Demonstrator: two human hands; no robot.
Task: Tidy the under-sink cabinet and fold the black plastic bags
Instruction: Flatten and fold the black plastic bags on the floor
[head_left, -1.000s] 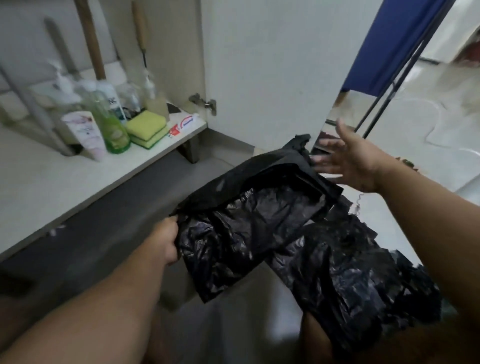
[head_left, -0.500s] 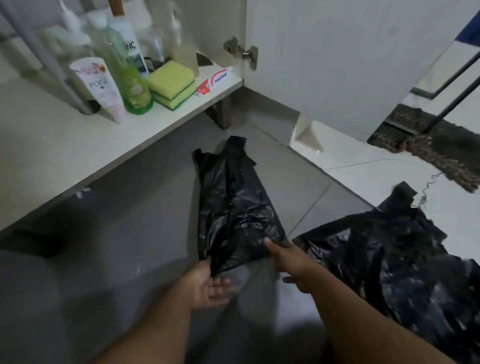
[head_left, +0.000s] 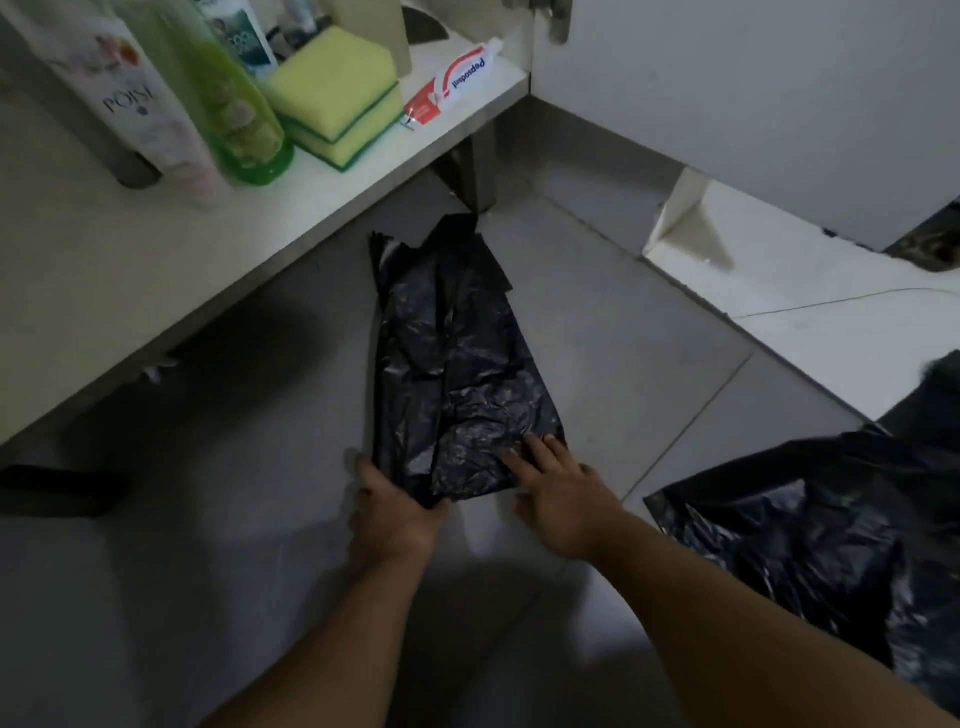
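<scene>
A black plastic bag (head_left: 457, 364) lies flattened on the grey floor in front of the cabinet, its handles pointing toward the shelf. My left hand (head_left: 395, 512) is at the bag's near-left corner, with its fingers hidden under the edge and holding it. My right hand (head_left: 558, 491) rests on the near-right corner with straight fingers pressing the plastic down. A second black bag (head_left: 831, 545) lies crumpled on the floor at the right, apart from both hands.
The white cabinet shelf (head_left: 156, 270) carries a pink-white tube (head_left: 140, 98), a green bottle (head_left: 234, 109), stacked yellow sponges (head_left: 337, 104) and a toothpaste tube (head_left: 457, 78). The open cabinet door (head_left: 727, 104) stands at the back right. A dark strap (head_left: 52, 491) lies at the left.
The bag went from held up in the air to lying on the floor. Both hands moved onto its near edge; my left hand turned from palm up to gripping the corner.
</scene>
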